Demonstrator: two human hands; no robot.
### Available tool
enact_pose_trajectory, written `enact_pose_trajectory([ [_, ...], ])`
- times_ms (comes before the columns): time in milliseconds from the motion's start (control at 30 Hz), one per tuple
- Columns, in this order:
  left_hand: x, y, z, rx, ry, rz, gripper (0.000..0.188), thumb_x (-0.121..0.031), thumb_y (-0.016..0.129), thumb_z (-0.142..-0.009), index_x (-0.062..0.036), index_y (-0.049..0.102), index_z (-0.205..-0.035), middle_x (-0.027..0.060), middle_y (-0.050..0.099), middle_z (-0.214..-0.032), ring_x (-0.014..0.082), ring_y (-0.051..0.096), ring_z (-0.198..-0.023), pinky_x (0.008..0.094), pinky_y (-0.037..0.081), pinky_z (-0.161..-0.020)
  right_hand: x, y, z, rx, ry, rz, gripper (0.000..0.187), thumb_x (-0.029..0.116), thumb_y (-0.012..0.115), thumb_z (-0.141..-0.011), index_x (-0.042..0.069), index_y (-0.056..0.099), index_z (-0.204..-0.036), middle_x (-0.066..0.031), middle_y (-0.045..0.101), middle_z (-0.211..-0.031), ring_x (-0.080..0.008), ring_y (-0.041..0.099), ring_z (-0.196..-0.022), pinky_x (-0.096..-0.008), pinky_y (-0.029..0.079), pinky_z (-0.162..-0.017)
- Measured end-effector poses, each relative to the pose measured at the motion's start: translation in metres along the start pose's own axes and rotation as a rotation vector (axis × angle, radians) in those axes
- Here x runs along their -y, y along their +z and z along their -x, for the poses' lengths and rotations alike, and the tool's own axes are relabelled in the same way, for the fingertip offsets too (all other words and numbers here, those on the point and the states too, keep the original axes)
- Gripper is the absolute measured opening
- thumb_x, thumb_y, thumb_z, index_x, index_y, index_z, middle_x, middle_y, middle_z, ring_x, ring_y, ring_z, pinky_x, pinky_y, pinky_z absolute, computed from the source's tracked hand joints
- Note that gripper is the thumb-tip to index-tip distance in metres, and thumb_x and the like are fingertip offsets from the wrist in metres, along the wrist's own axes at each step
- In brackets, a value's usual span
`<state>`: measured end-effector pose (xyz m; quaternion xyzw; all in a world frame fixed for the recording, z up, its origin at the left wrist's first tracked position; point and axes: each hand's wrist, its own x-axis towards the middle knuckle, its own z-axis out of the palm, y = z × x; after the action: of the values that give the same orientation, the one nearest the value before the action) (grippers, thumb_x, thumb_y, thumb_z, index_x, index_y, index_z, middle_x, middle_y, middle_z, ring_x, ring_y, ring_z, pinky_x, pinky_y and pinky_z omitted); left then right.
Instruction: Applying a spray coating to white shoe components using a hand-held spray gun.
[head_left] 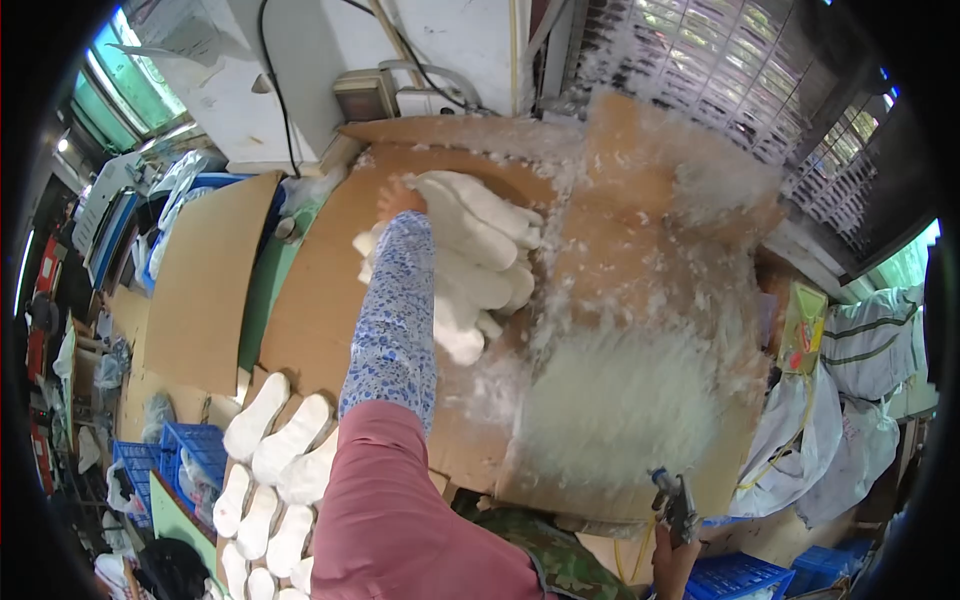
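My left arm, in a blue-flowered sleeve, reaches forward to a pile of white shoe insoles (470,225) on brown cardboard. At the left end of the pile, my left hand (400,198) has its fingers closed at the edge of a top insole. My right hand (672,562) is low on the right, wrapped round the handle of a metal spray gun (680,508). Ahead of the gun, a pale, blurred whitish patch (620,405) covers the cardboard. More white insoles (288,440) lie in rows at the lower left.
White fluffy residue coats the cardboard sheet (620,255) and the window grille (700,60) behind it. A cardboard panel (205,290) stands at the left. Blue crates (195,450) are at lower left, and white bags (800,440) hang on the right.
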<state>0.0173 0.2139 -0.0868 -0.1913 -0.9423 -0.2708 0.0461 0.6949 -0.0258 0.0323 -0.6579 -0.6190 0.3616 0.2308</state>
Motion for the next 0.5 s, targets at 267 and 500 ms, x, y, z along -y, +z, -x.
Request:
enact_pose_trajectory([
  [267, 0.022, 0.008, -0.047, 0.187, 0.190, 0.268, 0.044, -0.025, 0.066, -0.080, -0.0159, 0.057, -0.122, 0.0075, 0.066, -0.108, 0.0287, 0.063, -0.098, 0.0475, 0.050, -0.081, 0.023, -0.011, -0.008, 0.162, 0.196, 0.145, 0.031, 0.006, 0.061, -0.091, -0.005, 0.058, -0.120, -0.0163, 0.063, -0.115, -0.0215, 0.058, -0.103, -0.0332, 0.046, -0.086],
  [500, -0.053, -0.117, 0.034, 0.724, 0.139, 0.957, 0.015, -0.016, 0.062, -0.086, -0.0107, 0.060, -0.099, 0.0001, 0.060, -0.084, 0.0132, 0.058, -0.073, 0.0331, 0.053, -0.065, 0.006, -0.001, -0.019, 0.026, -0.054, -0.096, 0.020, 0.007, 0.062, -0.087, -0.004, 0.064, -0.104, -0.0107, 0.065, -0.081, -0.0154, 0.061, -0.073, -0.0306, 0.047, -0.066],
])
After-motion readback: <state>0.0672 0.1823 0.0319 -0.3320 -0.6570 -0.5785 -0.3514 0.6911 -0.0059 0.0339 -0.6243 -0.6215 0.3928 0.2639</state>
